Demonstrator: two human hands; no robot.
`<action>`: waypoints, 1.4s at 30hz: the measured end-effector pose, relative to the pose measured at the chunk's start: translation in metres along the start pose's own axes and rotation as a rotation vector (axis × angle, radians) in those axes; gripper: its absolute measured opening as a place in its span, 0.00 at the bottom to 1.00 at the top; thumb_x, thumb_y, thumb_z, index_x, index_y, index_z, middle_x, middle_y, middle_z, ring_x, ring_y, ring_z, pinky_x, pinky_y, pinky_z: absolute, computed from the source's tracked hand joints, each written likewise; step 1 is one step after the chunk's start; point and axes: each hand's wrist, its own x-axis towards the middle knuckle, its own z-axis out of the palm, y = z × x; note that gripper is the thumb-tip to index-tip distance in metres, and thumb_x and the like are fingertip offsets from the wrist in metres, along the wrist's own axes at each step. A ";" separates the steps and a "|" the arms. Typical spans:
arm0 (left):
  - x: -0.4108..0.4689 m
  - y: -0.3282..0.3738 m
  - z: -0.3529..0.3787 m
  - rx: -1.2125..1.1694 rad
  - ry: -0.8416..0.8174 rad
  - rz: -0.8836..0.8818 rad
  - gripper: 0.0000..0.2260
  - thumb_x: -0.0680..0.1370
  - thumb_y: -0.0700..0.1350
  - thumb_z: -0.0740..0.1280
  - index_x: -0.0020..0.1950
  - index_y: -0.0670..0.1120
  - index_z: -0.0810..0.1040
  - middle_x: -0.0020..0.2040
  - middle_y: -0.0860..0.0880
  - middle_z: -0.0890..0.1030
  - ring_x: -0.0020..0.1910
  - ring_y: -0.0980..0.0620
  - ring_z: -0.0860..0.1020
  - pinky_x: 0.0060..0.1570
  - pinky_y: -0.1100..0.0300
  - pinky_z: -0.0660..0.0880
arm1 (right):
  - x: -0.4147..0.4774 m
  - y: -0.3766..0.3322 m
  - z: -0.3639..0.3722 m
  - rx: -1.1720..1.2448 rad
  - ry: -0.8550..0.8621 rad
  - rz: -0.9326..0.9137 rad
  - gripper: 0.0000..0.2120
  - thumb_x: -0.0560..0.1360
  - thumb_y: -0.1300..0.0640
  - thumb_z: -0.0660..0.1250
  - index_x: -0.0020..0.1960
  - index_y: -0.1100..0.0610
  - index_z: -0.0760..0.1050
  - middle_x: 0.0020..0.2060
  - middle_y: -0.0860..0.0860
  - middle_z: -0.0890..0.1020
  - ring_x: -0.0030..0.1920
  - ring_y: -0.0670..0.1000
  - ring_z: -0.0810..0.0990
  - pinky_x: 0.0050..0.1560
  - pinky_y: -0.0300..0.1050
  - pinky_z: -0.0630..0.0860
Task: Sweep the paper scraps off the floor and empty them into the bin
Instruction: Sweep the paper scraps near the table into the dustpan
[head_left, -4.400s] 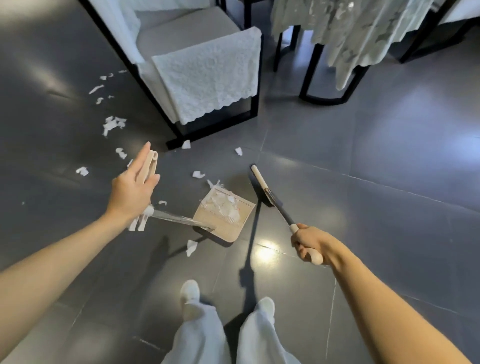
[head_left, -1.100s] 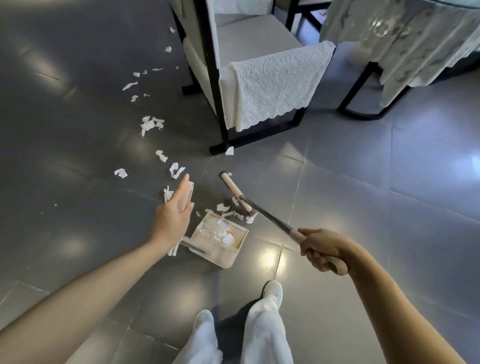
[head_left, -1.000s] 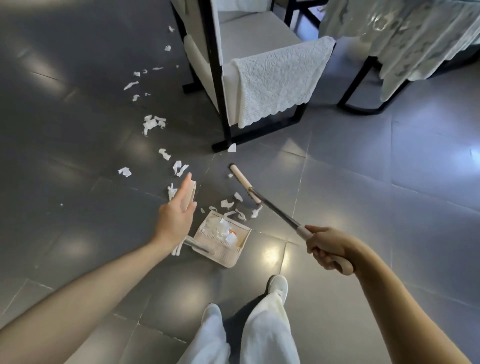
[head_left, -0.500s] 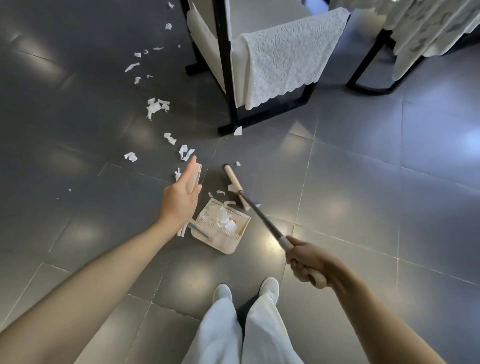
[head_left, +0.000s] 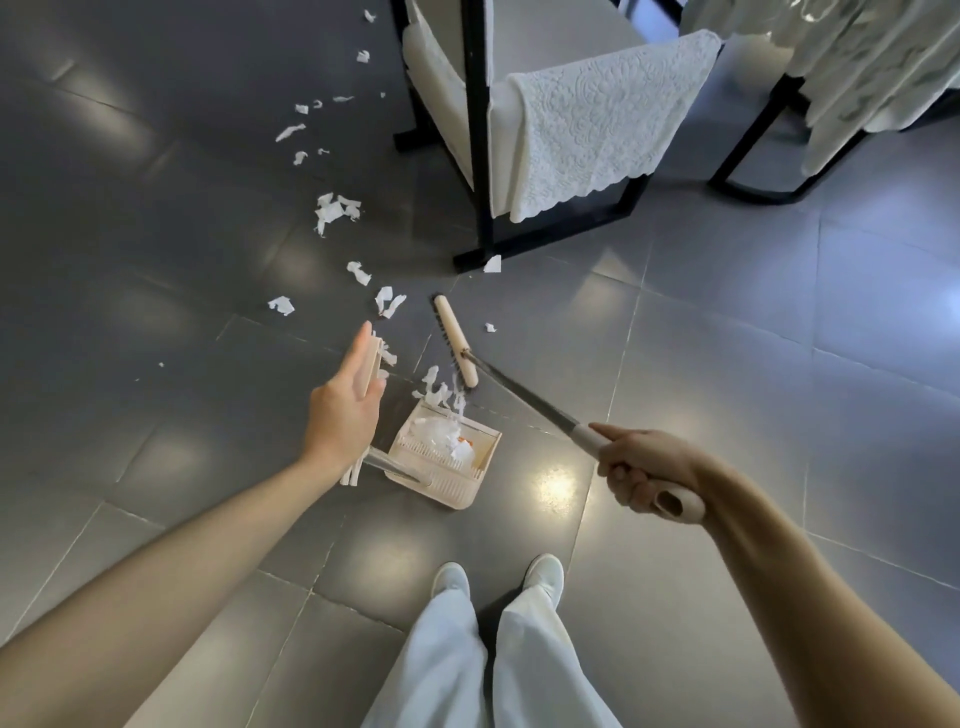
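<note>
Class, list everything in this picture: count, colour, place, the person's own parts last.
floor: one, grey tiles
chair: one, black frame, top centre
cloth: one, white lace, over chair
table: one, white lace cover, top right
dustpan: one, beige, centre floor
broom: one, beige head, dark shaft, at dustpan's mouth
scraps: many, white, on floor left of chair, some in dustpan
shoes: two, white, bottom centre
trousers: one pair, white, bottom
left hand: one, holds dustpan handle
right hand: one, grips broom handle

White paper scraps (head_left: 332, 210) trail across grey floor (head_left: 156, 270); some lie in beige dustpan (head_left: 452, 493), more at its mouth, beside broom (head_left: 519, 392).
</note>
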 end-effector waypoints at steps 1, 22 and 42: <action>-0.005 -0.005 -0.005 -0.003 0.012 -0.003 0.29 0.78 0.36 0.65 0.77 0.54 0.62 0.62 0.71 0.66 0.65 0.53 0.72 0.59 0.73 0.64 | 0.007 -0.005 0.004 -0.028 -0.006 -0.013 0.27 0.77 0.71 0.52 0.70 0.48 0.65 0.23 0.50 0.64 0.18 0.43 0.61 0.14 0.30 0.59; 0.023 -0.021 -0.031 0.037 -0.060 0.008 0.29 0.79 0.38 0.66 0.76 0.55 0.62 0.70 0.52 0.72 0.68 0.47 0.72 0.60 0.72 0.61 | -0.003 -0.011 0.022 -0.291 -0.073 0.089 0.23 0.75 0.69 0.56 0.62 0.47 0.71 0.26 0.50 0.63 0.21 0.44 0.60 0.16 0.33 0.58; 0.177 0.066 0.053 -0.019 -0.009 -0.005 0.29 0.79 0.37 0.65 0.75 0.60 0.63 0.63 0.53 0.78 0.52 0.50 0.79 0.56 0.71 0.68 | 0.095 -0.189 -0.105 -0.514 0.196 -0.160 0.18 0.74 0.69 0.57 0.62 0.59 0.72 0.27 0.54 0.70 0.20 0.47 0.66 0.20 0.37 0.66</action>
